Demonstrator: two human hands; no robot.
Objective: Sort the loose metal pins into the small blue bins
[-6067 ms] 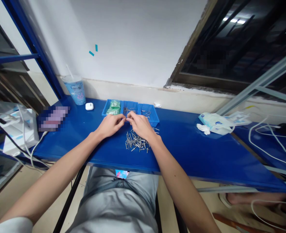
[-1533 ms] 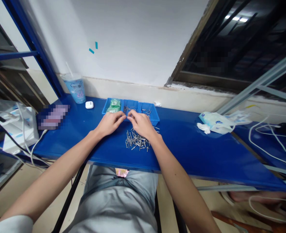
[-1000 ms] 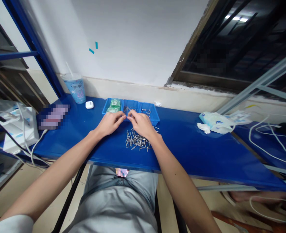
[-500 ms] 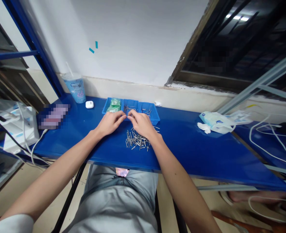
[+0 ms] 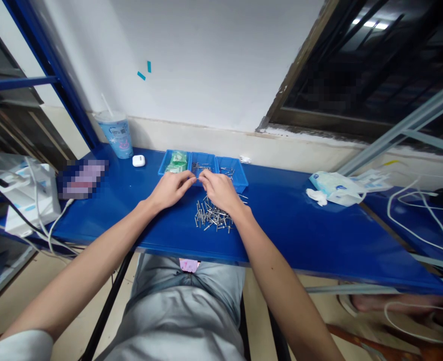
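Observation:
My left hand (image 5: 172, 189) and my right hand (image 5: 221, 190) meet fingertip to fingertip just in front of the small blue bins. Both have thumb and fingers pinched; whatever sits between them is too small to make out. Beneath and beside my right hand lies a loose pile of thin metal pieces that look like blind rivets (image 5: 211, 218). Behind the hands stand three joined blue bins: the left bin (image 5: 162, 168) holds green-and-clear packets (image 5: 178, 161), while the middle bin (image 5: 209, 156) and the right bin (image 5: 240, 176) hold similar metal pieces.
On the blue table (image 5: 289, 225), a drink cup (image 5: 116, 135) with a straw and a white earbud case (image 5: 139, 161) stand at the back left. A tissue pack (image 5: 336, 188) lies right. White cables (image 5: 50, 225) and a power strip (image 5: 36, 200) crowd the left end.
The fingertips have shifted very slightly, my right hand a touch to the right. The pile and the bins stay as they were.

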